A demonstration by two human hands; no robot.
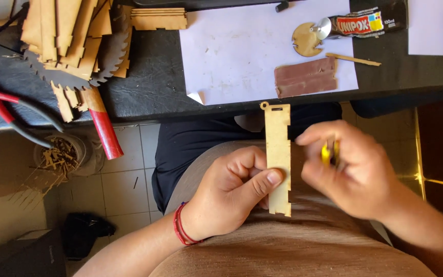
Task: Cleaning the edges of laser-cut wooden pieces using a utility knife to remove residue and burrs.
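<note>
A: Hand status?
B: Left hand (234, 187) pinches the notched strip (278, 156) upright, frame centre. Right hand (352, 166) is closed on a yellow tool (326, 153), blurred.
A: Containers?
B: Bucket (60, 154), lower left, holds wood scraps (57, 159).

Left hand (232, 190) gripping notched wooden strip (278, 159); blurred right hand (352, 169) perhaps on yellow tool (329, 153)

I note a pale tan wooden strip (278, 159) and a yellow tool (329, 153), blurred. Red cord bracelet (181, 231); table (149, 87) black, white paper sheet (242, 46), reddish-brown sandpaper (306, 77). Pliers (6, 110) have red handles; floor tiles (124, 179) off-white.
</note>
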